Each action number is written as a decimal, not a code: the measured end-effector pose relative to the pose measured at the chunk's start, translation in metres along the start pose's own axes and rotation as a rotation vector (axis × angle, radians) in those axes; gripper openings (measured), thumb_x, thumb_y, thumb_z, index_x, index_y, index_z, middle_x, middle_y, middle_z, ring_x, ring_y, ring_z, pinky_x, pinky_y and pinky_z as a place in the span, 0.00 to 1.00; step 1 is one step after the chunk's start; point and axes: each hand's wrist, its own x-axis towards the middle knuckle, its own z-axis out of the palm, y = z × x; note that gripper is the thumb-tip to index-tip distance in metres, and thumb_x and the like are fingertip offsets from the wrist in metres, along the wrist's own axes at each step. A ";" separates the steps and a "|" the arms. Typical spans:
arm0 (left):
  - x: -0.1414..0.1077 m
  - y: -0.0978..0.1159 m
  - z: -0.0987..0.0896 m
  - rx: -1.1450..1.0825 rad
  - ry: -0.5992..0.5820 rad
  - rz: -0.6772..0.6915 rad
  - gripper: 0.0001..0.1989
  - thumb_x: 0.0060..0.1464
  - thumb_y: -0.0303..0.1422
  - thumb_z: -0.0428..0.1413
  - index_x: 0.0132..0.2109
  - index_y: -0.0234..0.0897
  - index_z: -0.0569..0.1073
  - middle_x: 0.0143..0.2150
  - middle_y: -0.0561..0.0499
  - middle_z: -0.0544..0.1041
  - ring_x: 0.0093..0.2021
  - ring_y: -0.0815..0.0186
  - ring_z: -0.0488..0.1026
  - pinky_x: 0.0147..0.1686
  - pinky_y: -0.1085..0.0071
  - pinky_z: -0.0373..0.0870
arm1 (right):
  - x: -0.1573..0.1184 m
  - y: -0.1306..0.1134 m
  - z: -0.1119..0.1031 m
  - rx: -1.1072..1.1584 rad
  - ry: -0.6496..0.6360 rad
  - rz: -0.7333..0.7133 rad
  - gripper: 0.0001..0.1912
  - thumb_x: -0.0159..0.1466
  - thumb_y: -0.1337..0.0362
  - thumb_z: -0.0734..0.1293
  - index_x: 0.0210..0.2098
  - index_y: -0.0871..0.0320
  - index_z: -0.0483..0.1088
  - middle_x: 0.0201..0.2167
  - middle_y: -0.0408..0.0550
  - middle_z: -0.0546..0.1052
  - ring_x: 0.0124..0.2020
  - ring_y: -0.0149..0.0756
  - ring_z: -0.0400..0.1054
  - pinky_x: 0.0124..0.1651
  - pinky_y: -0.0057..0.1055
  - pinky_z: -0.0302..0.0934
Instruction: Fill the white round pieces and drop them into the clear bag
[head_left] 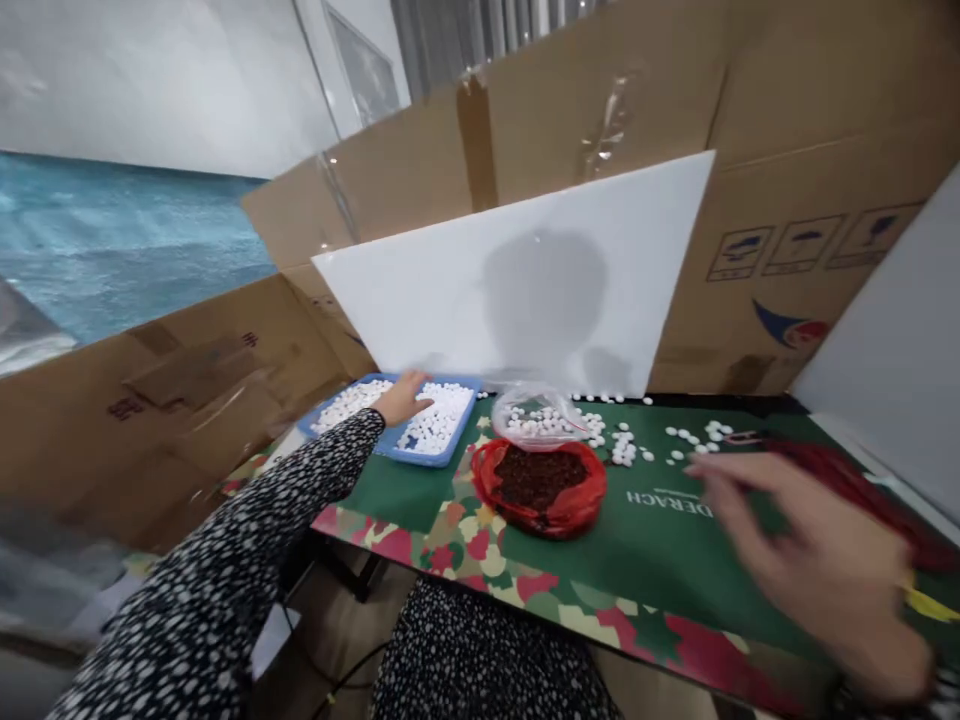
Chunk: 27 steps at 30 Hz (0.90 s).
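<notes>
My left hand (pixel 403 400) reaches over a blue tray (pixel 427 459) at the back left, its fingers stretched and apart. Small white balls (pixel 441 415) fill the tray in a loose layer. At the right, my right hand (pixel 810 550) hovers above the green table mat, blurred. Its thumb and forefinger come together at the tips; anything between them is too small or smeared to make out. In the middle stands an open red plastic bag (pixel 559 522) of dark brown crumbly stuff (pixel 536 478). Behind it lies a clear plastic bag (pixel 540 420) holding white balls.
Loose white balls (pixel 622 445) are scattered right of the clear bag. Dark red netting-like material (pixel 847 480) lies at the far right, with something yellow (pixel 930 604) near it. Cardboard walls (pixel 570 110) and a white board (pixel 450 290) stand behind the patterned table (pixel 487 560).
</notes>
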 end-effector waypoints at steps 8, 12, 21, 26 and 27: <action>0.065 -0.008 0.097 0.144 -0.304 -0.034 0.21 0.48 0.30 0.57 0.52 0.35 0.69 0.49 0.41 0.72 0.50 0.52 0.71 0.53 0.55 0.62 | -0.014 0.002 0.057 0.150 -0.191 -0.169 0.12 0.68 0.72 0.58 0.47 0.57 0.70 0.35 0.47 0.80 0.35 0.33 0.76 0.40 0.30 0.69; 0.061 -0.027 0.113 0.121 -0.319 -0.113 0.19 0.49 0.34 0.56 0.49 0.33 0.70 0.46 0.39 0.72 0.48 0.51 0.71 0.53 0.55 0.62 | -0.017 0.004 0.059 0.194 -0.278 -0.153 0.13 0.69 0.70 0.57 0.47 0.56 0.71 0.35 0.46 0.80 0.35 0.34 0.76 0.40 0.31 0.69; 0.042 -0.035 0.123 -0.174 -0.177 -0.305 0.08 0.50 0.33 0.55 0.38 0.35 0.71 0.39 0.46 0.71 0.41 0.58 0.71 0.49 0.61 0.64 | -0.012 0.002 0.070 0.224 -0.486 -0.180 0.14 0.70 0.69 0.55 0.48 0.57 0.70 0.37 0.48 0.80 0.35 0.35 0.75 0.36 0.32 0.69; 0.049 -0.031 0.102 -0.480 -0.127 -0.454 0.04 0.47 0.28 0.59 0.30 0.37 0.70 0.25 0.52 0.68 0.30 0.62 0.68 0.32 0.69 0.65 | 0.015 -0.010 0.091 0.157 -0.626 -0.149 0.12 0.69 0.68 0.57 0.45 0.57 0.71 0.38 0.51 0.79 0.36 0.39 0.74 0.36 0.36 0.68; 0.050 -0.029 0.097 -0.553 -0.128 -0.494 0.04 0.49 0.28 0.59 0.30 0.36 0.70 0.22 0.53 0.66 0.26 0.64 0.66 0.27 0.71 0.63 | 0.024 -0.013 0.098 0.150 -0.675 -0.106 0.12 0.69 0.68 0.57 0.45 0.57 0.71 0.38 0.50 0.78 0.36 0.39 0.73 0.37 0.36 0.68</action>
